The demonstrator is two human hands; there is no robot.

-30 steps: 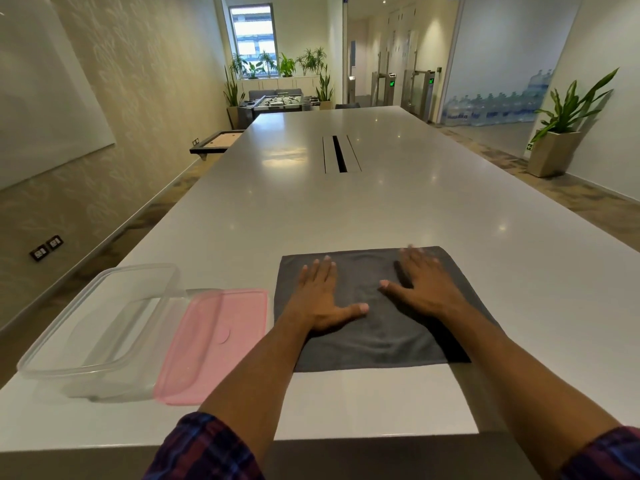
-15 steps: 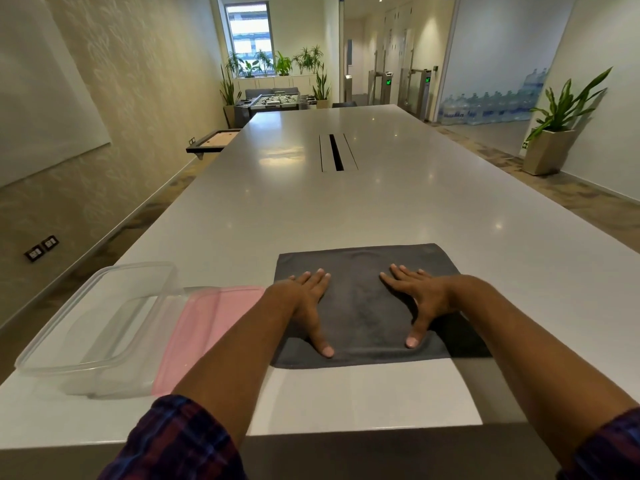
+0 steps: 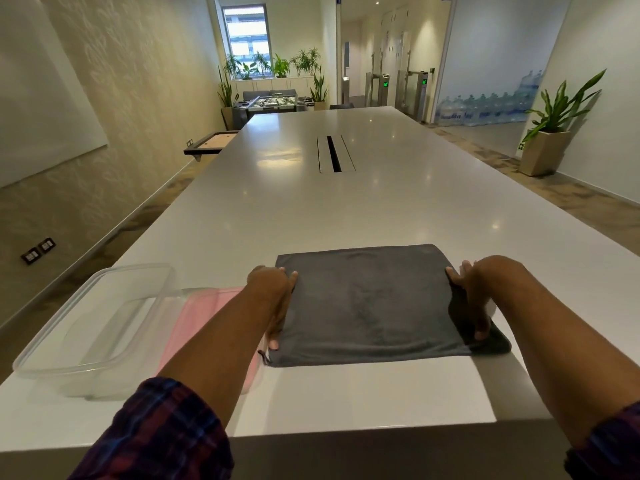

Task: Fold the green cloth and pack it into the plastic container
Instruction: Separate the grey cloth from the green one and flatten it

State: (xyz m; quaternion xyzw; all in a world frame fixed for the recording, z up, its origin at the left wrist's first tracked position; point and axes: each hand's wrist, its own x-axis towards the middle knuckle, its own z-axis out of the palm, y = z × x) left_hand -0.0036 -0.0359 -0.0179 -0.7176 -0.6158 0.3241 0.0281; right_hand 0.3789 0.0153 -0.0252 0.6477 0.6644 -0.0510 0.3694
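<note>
Right now the person is working on the fold itself, with nothing packed yet. The cloth [image 3: 374,306] (it is reading dark grey rather than green in this light) is lying flat on the near end of the long white table [image 3: 346,209], spread as a rough rectangle between the two forearms. The left hand [image 3: 273,292] is sitting along the cloth's left edge, fingers reaching toward the far left corner and the thumb pointing down toward the near left corner. The right hand [image 3: 474,299] is lying along the right edge in mirror fashion, fingers stretched and touching the fabric. Both hands are looking fairly straight and pressed against the edges; whether either is already pinching the hem I cannot tell.

The clear plastic container [image 3: 93,327] is standing open on the left, near the table's left edge, well apart from the cloth, and a pink lid [image 3: 207,317] is lying between it and the cloth, partly hidden under the left forearm.

My reading is that the hands are squaring or getting hold of the side edges before a fold. The next move is probably calling for gripping both edges together and bringing one half evenly over the other, keeping corners matched so that the bundle ends up small enough for the container.
</note>
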